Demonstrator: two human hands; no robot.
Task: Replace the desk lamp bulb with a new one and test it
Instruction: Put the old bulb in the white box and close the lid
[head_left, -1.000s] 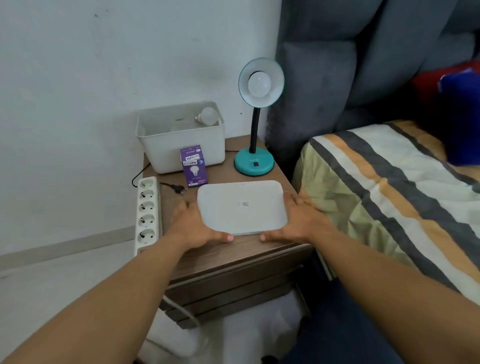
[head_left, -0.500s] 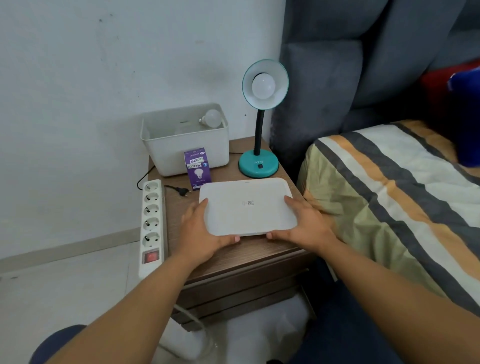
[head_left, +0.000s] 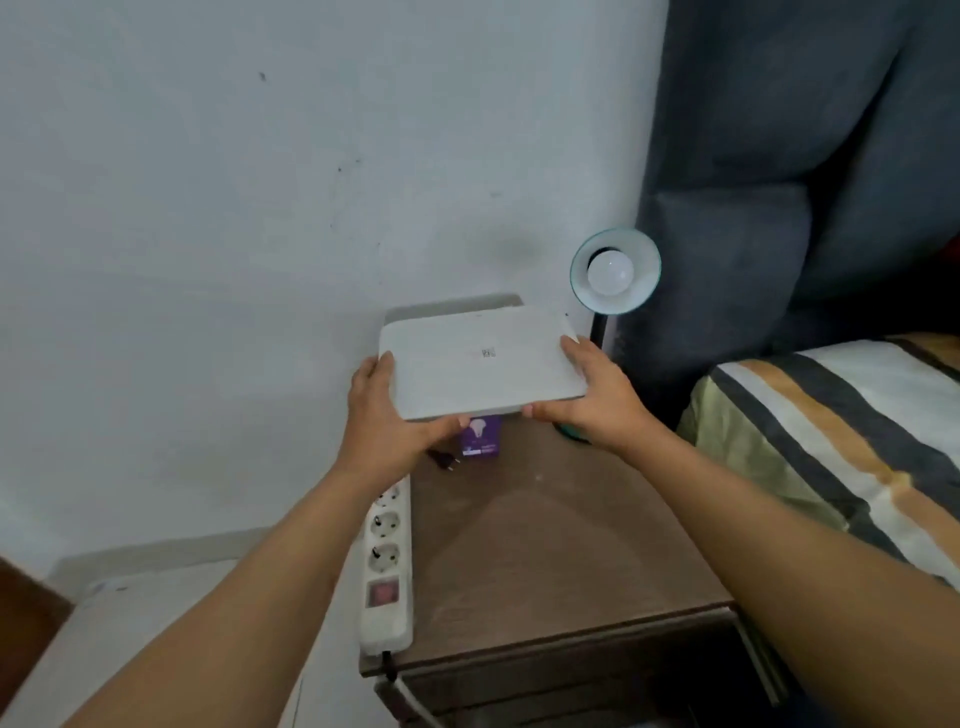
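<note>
Above the nightstand (head_left: 545, 545), both hands hold a flat white lid (head_left: 480, 364).

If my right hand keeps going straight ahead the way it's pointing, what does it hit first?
Probably the desk lamp's black neck, just beyond the right hand gripping the white lid; depth is hard to judge.

My wooden nightstand (head_left: 561, 545) carries a white power strip (head_left: 387, 561) along its nine o'clock edge, with a purple bulb box (head_left: 480, 439) and a loose black plug (head_left: 441, 460) toward twelve.
</note>
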